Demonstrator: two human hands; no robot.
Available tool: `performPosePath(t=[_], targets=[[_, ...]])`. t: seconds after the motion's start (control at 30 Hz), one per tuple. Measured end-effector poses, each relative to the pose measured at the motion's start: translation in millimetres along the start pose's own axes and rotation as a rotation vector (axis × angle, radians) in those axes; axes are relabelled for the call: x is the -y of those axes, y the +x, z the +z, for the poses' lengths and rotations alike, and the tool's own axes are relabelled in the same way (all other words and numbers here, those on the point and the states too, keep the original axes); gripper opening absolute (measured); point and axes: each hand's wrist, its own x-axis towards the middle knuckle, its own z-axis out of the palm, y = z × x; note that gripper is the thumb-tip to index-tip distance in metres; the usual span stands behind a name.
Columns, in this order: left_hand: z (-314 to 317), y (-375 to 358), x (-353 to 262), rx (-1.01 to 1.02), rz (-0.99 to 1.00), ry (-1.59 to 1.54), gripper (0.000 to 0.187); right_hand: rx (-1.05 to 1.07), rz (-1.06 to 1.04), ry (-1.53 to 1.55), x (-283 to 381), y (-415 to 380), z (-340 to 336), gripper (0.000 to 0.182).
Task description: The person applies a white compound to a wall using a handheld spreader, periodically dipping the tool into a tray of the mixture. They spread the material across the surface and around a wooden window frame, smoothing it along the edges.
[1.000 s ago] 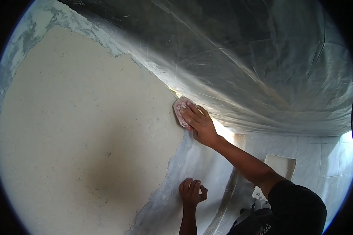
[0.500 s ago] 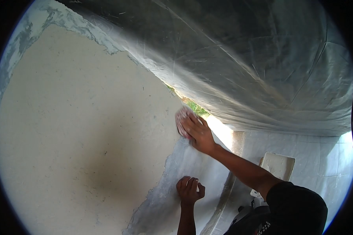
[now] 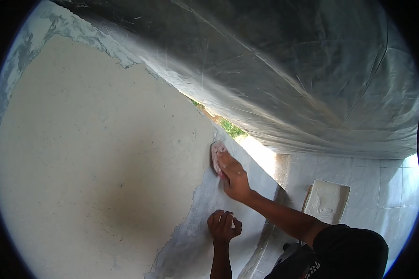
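Observation:
My right hand grips a pinkish pad smeared with white, held against the wall. The pad lies at the border between the cream coating and the bare grey strip. Part of it is hidden under my fingers. Lower down, my left hand is held in front of the grey strip, its fingers curled in and the thumb bent towards them; no object shows in it.
A white tray with cream paste inside rests on the grey tiled floor at right. Dark plastic sheeting hangs beside the wall. Between them a bright gap shows grass.
My right hand has moved down along the coating's border with the pad, and the wrist has turned. My left hand has barely shifted. More of the tray's paste shows now.

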Motion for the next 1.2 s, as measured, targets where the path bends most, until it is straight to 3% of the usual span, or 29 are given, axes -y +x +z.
performPosePath(t=[0.13,0.2,0.37,0.47,0.53,0.6,0.8,0.87,0.93,1.07,1.2], targets=[[1,-2,1,0.002,-0.003,0.001,0.012,0.021,-0.097,0.003,7,16,-12,0.073],[-1,0,-1,0.009,-0.005,0.001,0.012,-0.104,-0.025,-0.106,-4,35,-12,0.073],[0,0,0,-0.010,0.005,0.000,0.012,0.147,-0.077,-0.127,0,3,-8,0.070],[2,2,1,-0.017,0.010,0.004,0.012,0.109,-0.128,-0.134,11,4,-19,0.068],[-1,-2,-1,-0.009,0.005,0.011,0.012,-0.037,0.004,-0.195,15,29,-19,0.067],[1,-1,0,-0.005,0.002,0.003,0.011,0.029,0.074,-0.170,12,36,-11,0.068],[0,0,0,-0.009,0.006,0.010,0.012,0.067,-0.030,-0.096,52,17,-24,0.068],[1,0,0,-0.005,-0.001,0.007,0.012,-0.026,0.067,-0.166,39,37,-23,0.072],[0,-1,0,-0.008,-0.004,0.007,0.012,0.095,0.157,-0.192,27,53,-21,0.074],[0,2,0,-0.013,0.003,0.012,0.012,0.163,0.054,-0.136,48,23,-19,0.075],[2,-2,1,-0.012,0.002,0.008,0.012,0.039,0.109,-0.176,51,46,-26,0.078]])
